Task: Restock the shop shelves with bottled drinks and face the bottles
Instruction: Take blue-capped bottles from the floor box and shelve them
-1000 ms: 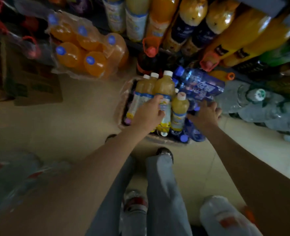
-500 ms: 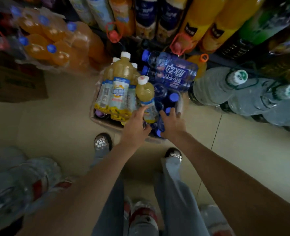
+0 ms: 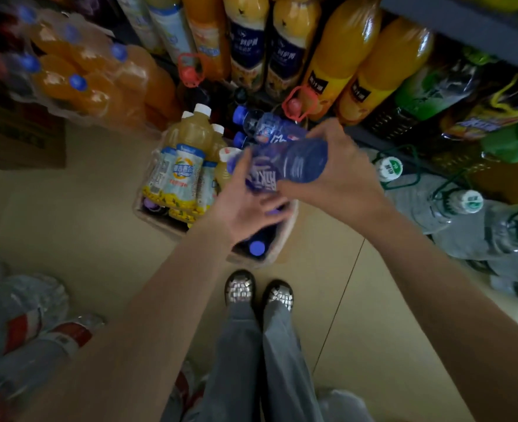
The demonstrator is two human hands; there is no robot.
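1. blue-tinted plastic: one blue bottle lies sideways in the air above the box, held by both hands.
2. right hand curls round its far end; left hand cups it from below with the thumb up its side.
3. in the box i count about four yellow juice bottles upright with white caps, two more blue bottles lying behind, and one blue cap at the near edge.
4. two shoes stand just beside the box's near edge.
5. bare floor lies open to the left; the shelf bottles crowd the far and right sides.
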